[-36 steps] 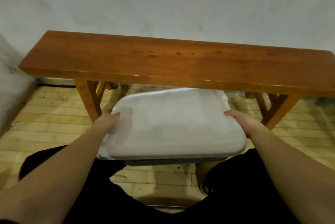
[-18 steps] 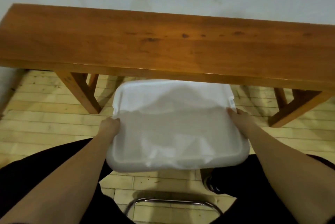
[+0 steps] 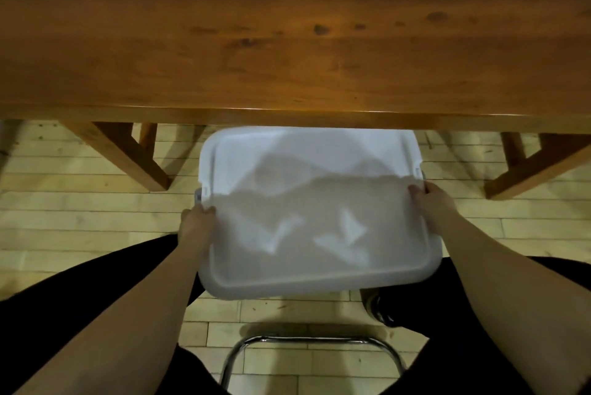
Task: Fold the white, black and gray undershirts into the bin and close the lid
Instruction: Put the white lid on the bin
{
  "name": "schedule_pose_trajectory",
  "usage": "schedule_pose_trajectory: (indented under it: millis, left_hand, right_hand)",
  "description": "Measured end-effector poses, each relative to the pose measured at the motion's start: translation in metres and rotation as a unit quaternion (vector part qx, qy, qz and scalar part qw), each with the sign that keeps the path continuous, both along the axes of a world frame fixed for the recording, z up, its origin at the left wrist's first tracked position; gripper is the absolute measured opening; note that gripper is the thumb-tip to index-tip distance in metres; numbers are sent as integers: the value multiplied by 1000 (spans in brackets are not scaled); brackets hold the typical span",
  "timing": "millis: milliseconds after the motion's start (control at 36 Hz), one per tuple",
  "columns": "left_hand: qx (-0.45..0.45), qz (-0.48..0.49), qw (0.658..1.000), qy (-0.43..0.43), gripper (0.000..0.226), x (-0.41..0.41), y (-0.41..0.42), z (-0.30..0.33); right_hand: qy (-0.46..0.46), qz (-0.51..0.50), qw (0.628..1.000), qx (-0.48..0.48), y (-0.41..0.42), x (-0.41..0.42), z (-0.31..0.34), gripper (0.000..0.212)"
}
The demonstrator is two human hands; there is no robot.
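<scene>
Since a second ago I see the wooden bench [image 3: 287,52] fill more of the view, its ends now cut off. The white lid [image 3: 313,215] sits lower, its far edge under the bench's near edge; bin hidden. My left hand [image 3: 195,228] and right hand [image 3: 430,206] grip the lid's side edges.

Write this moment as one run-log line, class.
stage: closing lid | left hand: grips lid's left edge | right hand: grips right edge | lid: on bin, below wooden table | undershirts: hidden
</scene>
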State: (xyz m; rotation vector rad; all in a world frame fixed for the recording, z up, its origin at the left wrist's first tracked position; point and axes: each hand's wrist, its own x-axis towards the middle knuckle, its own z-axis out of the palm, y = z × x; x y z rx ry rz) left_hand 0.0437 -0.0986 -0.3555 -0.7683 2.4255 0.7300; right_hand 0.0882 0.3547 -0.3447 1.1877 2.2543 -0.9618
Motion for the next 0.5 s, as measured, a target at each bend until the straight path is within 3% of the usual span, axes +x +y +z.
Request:
schedule_pose_trajectory:
  millis: [167, 389, 500]
  left_hand:
    - [28, 104, 994, 6, 48, 0, 2, 1]
    - [147, 217, 964, -45, 98, -10, -17, -13]
    - [156, 205, 965, -55, 84, -13, -26, -18]
  right_hand:
    - [-10, -28, 1000, -2, 3, -4, 0, 63]
    - [-24, -104, 989, -103, 22, -9, -12, 92]
    - [-29, -136, 979, -147, 20, -12, -6, 87]
